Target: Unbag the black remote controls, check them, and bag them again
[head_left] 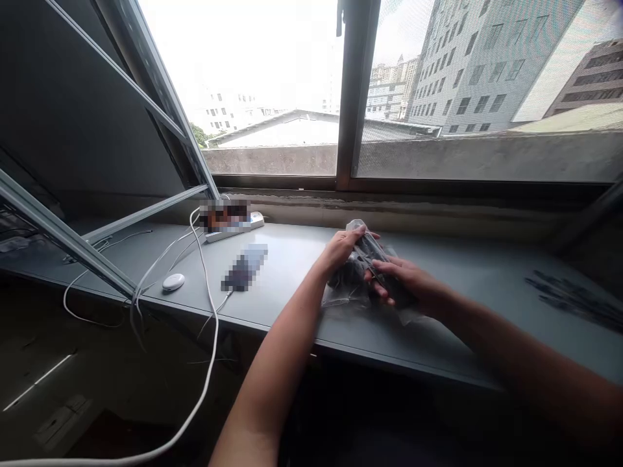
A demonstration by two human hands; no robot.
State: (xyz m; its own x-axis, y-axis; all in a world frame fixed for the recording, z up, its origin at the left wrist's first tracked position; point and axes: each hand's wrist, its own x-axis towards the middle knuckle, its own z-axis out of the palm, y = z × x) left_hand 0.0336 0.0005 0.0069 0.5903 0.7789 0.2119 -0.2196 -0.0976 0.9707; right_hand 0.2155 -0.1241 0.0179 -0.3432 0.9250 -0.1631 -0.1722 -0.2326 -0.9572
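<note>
My left hand (344,245) and my right hand (400,275) are close together over the table. Between them is a long dark object in clear plastic wrapping (370,248), tilted with its far end up to the left. My left fingers are closed on the upper end. Lower down, my right fingers wrap round it with the thumb on top. What the wrapping holds I cannot make out. Beneath my hands, a crumpled clear plastic bag (346,298) lies on the table, with something dark partly hidden at its upper side.
On the grey table (292,266), a blurred-out phone-like thing (244,267) has a white cable plugged in. A round white device (173,282) and a power strip (233,228) sit left. Several dark thin items (577,299) lie right. A metal frame (146,214) slants at left.
</note>
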